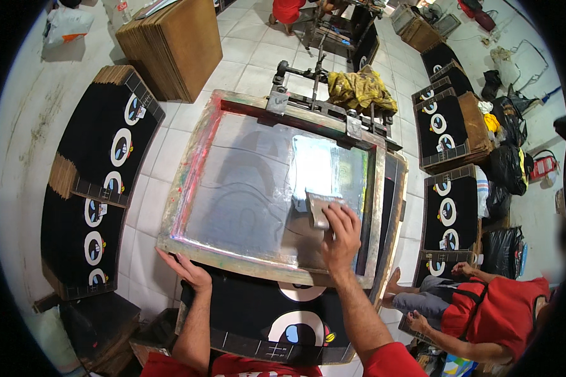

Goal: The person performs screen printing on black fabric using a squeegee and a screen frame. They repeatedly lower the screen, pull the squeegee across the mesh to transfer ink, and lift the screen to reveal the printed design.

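A wooden screen-printing frame (238, 259) with paint-stained edges lies tilted over a black printed panel (245, 295) bearing white rings with blue and black shapes. In my right hand (341, 242) is a small squeegee (319, 210), its edge down on the mesh at the right half. Above it a pale blue-white ink patch (314, 164) covers the mesh; the left part of the mesh looks grey and translucent. My left hand (190, 271) is at the frame's near left corner, fingers stretched out against its lower edge. Metal hinge clamps (278, 103) hold the frame's far side.
Black printed panels (104, 176) on board stacks line the left, with more panels (448, 210) to the right. A brown board stack (176, 53) stands far left. A yellow stained cloth (361, 90) drapes the clamp bar. A person in red (493, 314) sits close at the right.
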The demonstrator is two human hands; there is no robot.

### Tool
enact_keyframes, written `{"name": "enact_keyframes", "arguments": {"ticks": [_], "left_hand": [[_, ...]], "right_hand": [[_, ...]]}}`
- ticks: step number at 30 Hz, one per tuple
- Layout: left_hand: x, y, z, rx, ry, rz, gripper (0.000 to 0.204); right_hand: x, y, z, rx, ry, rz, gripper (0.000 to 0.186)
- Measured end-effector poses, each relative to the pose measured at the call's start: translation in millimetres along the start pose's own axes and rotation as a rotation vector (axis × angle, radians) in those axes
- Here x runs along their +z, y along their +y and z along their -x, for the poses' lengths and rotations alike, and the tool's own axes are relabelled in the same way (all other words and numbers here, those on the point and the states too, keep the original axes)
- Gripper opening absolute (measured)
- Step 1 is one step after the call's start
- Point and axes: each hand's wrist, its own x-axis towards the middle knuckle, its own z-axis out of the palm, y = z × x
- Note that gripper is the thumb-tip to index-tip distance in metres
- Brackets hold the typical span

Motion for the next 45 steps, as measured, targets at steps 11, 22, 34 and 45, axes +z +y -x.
{"name": "enact_keyframes", "arguments": {"ticks": [11,22,34,45], "left_hand": [[-18.9,138.8,-73.3,0.093,-0.006,0.296,0.060],[-44.6,-1.3,-167.9,0.003,-0.360,-0.238,0.040],[-242.9,-193.6,87.5,-1.174,-0.749,-0.256,0.049],[-226.2,-158.8,127.4,-0.811,-0.743,-0.370,0.043]], "right_hand": [[-116.7,-76.9,9.0,-0.091,0.292,-0.017,0.044],[-242.0,-82.2,-260.5,-0.099,0.378,0.218,0.046],[-274.2,-48.4,-372.2,-0.027,0.280,0.110,0.066],[-278.9,-38.3,-385.8,0.041,0.250,0.091,0.064]]}}
